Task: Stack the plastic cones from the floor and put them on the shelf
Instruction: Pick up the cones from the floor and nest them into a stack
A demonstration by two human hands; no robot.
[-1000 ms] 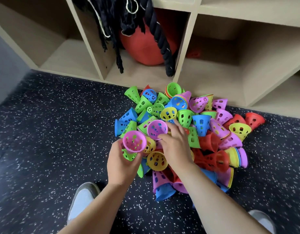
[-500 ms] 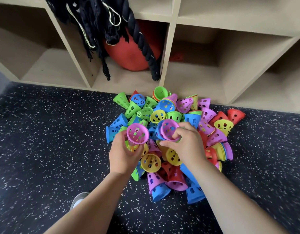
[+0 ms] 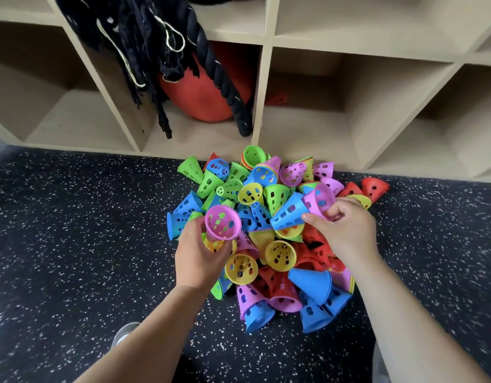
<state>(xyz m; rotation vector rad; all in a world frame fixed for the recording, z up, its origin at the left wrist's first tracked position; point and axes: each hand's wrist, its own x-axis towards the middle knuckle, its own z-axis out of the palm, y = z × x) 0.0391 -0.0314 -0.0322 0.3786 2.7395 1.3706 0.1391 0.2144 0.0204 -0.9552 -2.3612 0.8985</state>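
Within the last second the right hand [image 3: 346,230] had gone from reaching into the pile [image 3: 277,255] to lifting out a pink cone [image 3: 320,200], fingers curled round it; a blue cone [image 3: 290,215] lay against it, nested or merely touching I could not tell. The left hand [image 3: 200,255] was clamped on a short stack [image 3: 223,222], pink on top, mouth upward, just above the pile's left side; the two hands were further apart than half a second ago, so the new cone was not yet nested. Judged from this, stacking had barely begun; most cones were loose on the floor [image 3: 72,244] just before the shelf [image 3: 259,106]. One bay held a red ball [image 3: 205,100] with a dark rope [image 3: 219,73] hanging across it; the bay right of it looked the easier target; a shoe [image 3: 124,331] showed below.
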